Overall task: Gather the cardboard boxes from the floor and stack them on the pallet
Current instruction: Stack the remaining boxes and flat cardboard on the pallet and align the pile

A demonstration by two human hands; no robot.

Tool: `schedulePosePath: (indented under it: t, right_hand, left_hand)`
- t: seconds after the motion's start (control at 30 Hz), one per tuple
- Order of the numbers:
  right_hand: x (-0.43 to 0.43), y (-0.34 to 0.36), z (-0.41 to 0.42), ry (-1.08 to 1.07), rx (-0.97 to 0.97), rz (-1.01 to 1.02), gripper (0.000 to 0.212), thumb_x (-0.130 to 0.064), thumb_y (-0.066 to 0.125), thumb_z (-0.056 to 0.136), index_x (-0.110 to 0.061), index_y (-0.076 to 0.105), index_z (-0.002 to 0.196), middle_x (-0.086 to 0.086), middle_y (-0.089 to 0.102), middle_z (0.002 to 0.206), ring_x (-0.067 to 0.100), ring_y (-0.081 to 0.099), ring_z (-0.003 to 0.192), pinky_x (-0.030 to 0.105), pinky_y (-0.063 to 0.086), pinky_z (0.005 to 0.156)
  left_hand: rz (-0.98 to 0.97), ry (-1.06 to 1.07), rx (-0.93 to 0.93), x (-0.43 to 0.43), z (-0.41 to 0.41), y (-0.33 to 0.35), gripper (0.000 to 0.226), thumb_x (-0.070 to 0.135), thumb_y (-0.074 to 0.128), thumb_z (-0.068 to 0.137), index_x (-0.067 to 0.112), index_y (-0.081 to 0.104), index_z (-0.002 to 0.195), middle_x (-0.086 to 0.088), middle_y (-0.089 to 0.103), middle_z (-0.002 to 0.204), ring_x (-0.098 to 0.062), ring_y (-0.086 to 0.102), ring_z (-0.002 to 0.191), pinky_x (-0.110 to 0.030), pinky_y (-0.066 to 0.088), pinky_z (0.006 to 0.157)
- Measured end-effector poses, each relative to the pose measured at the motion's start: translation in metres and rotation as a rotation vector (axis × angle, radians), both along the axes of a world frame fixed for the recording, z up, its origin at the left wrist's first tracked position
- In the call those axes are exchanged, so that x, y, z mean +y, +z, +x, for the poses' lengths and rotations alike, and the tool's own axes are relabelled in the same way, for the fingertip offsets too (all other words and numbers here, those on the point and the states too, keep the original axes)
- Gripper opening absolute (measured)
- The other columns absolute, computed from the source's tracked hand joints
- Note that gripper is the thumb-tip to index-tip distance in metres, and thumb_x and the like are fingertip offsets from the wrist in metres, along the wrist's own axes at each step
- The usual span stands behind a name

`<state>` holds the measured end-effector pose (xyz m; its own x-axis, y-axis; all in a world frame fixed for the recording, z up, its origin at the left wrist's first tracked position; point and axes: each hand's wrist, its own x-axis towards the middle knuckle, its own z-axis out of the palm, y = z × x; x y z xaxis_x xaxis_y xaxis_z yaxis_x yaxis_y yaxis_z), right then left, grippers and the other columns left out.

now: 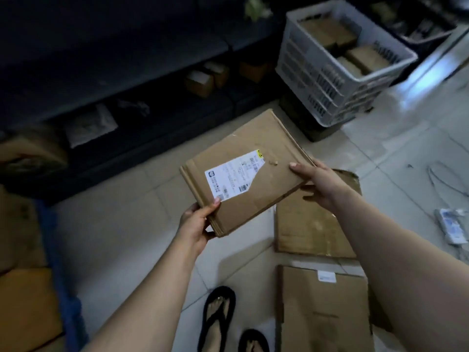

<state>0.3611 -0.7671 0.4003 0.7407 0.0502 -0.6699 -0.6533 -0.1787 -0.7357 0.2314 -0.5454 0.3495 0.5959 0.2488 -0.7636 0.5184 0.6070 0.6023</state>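
Observation:
I hold a flat cardboard box [256, 158] with a white shipping label above the tiled floor, tilted. My left hand [195, 224] grips its near left corner, and my right hand [319, 182] grips its right edge. Two more flat cardboard pieces lie on the floor at the right: one [307, 229] partly under my right arm, another [322, 308] nearer my feet. At the left edge a blue pallet [57, 250] carries cardboard [22, 301].
A white plastic crate [327, 82] with small boxes stands at the back right. A dark low shelf [127, 118] with small boxes runs along the back. My feet in black sandals [218, 318] are at the bottom. Cords and a white packet [451, 224] lie far right.

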Motion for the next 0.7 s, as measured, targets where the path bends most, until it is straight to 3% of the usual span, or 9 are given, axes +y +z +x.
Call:
schedulePosePath:
  t: [0.1, 0.23, 0.3, 0.4, 0.5, 0.63, 0.7]
  right_hand:
    - [0.094, 0.027, -0.016, 0.156, -0.044, 0.037, 0.049, -0.028, 0.076, 0.074, -0.033, 0.051, 0.116, -0.004, 0.060, 0.100, 0.026, 0.053, 0.106, 0.047, 0.038, 0.100]
    - [0.244, 0.038, -0.060, 0.364, -0.039, 0.042, 0.070, -0.027, 0.078, 0.073, -0.024, 0.041, 0.133, 0.004, 0.057, 0.119, 0.028, 0.053, 0.115, 0.049, 0.041, 0.099]
    - [0.321, 0.034, -0.089, 0.451, -0.018, 0.041, 0.067, -0.026, 0.077, 0.074, -0.022, 0.040, 0.129, 0.005, 0.055, 0.118, 0.031, 0.052, 0.117, 0.051, 0.041, 0.101]
    - [0.430, 0.010, -0.134, 0.525, 0.023, 0.049, 0.052, -0.022, 0.077, 0.075, -0.024, 0.045, 0.117, 0.004, 0.059, 0.114, 0.031, 0.054, 0.117, 0.049, 0.044, 0.098]
    - [0.527, -0.031, -0.183, 0.606, 0.074, 0.060, 0.055, -0.018, 0.078, 0.072, -0.024, 0.049, 0.118, 0.006, 0.057, 0.125, 0.028, 0.055, 0.116, 0.046, 0.049, 0.096]
    - [0.606, -0.084, -0.257, 0.778, 0.114, -0.016, 0.053, -0.013, 0.078, 0.073, -0.020, 0.051, 0.119, 0.000, 0.061, 0.102, 0.015, 0.058, 0.088, 0.029, 0.049, 0.069]
    - [0.637, -0.112, -0.295, 0.873, 0.080, -0.067, 0.050, -0.014, 0.078, 0.074, -0.020, 0.051, 0.115, 0.003, 0.063, 0.101, 0.016, 0.059, 0.084, 0.030, 0.051, 0.072]
  left_hand:
    - [-0.027, 0.186, -0.010, 0.061, -0.060, 0.027, 0.013, 0.008, 0.065, 0.084, 0.016, 0.063, 0.094, 0.009, 0.074, 0.067, -0.018, 0.060, 0.080, -0.040, 0.049, 0.072]
    - [-0.054, 0.436, -0.003, 0.157, -0.149, 0.048, 0.010, 0.007, 0.065, 0.084, 0.013, 0.063, 0.093, 0.004, 0.075, 0.066, -0.023, 0.062, 0.080, -0.043, 0.050, 0.073]
    - [-0.057, 0.548, 0.010, 0.207, -0.191, 0.049, 0.011, 0.008, 0.067, 0.084, 0.013, 0.064, 0.094, 0.001, 0.075, 0.067, -0.025, 0.064, 0.078, -0.043, 0.051, 0.072]
    - [-0.086, 0.643, 0.037, 0.278, -0.249, 0.032, 0.020, 0.012, 0.072, 0.078, 0.015, 0.064, 0.096, -0.005, 0.076, 0.083, -0.030, 0.065, 0.085, -0.046, 0.053, 0.072]
    - [-0.152, 0.789, 0.111, 0.337, -0.307, 0.001, 0.043, 0.015, 0.077, 0.067, 0.019, 0.061, 0.107, -0.012, 0.070, 0.107, -0.034, 0.065, 0.095, -0.060, 0.048, 0.090]
    - [-0.277, 0.937, 0.247, 0.371, -0.382, -0.047, 0.032, 0.012, 0.069, 0.083, 0.017, 0.059, 0.113, -0.014, 0.067, 0.109, -0.034, 0.062, 0.094, -0.054, 0.050, 0.086]
    - [-0.326, 0.947, 0.265, 0.381, -0.418, -0.068, 0.034, 0.014, 0.068, 0.083, 0.011, 0.060, 0.117, -0.015, 0.072, 0.096, -0.034, 0.063, 0.092, -0.053, 0.046, 0.086]
